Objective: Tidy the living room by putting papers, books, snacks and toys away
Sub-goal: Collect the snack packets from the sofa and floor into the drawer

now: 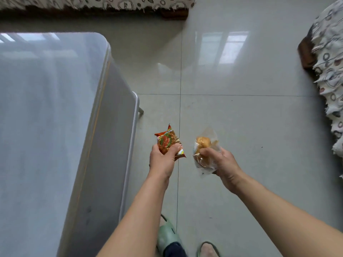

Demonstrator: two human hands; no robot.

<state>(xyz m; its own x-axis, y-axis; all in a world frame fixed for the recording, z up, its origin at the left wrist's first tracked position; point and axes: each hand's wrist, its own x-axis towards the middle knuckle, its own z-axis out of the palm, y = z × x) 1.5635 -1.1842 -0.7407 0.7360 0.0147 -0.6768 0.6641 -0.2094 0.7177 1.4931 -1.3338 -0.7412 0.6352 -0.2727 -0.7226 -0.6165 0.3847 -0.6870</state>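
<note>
Closest to the cam: two green slippers [168, 236] on the pale tiled floor [250, 117], w/ both bare forearms reaching out over them.

Left hand [161, 160] is wrapped around a red/orange snack packet [169, 142]. Thumb is curled over the front of the wrapper and the rest of the fingers are hidden behind it, so it's a firm grasp, not loose. Top crimped end of the packet sticks up past the hand, bottom corner pokes out to the right.

Right hand [223, 163] is holding a clear plastic bag [204, 154] w/ what looks like a golden bun or pastry inside. Fingers [207, 151] are curled in across the front of the bag, closed on it, and the plastic bunches around them. Bag hangs a bit lower than the packet. The two snacks are near each other but not touching, both held up in the air over the floor, just right of the table edge.

On the left is a big glossy grey tabletop [46, 117] w/ rounded corners, reflecting window light.

Further out, a patterned fringed cover [330, 75] hangs over dark furniture on the right, and another one like it [96, 2] runs along the top edge.
</note>
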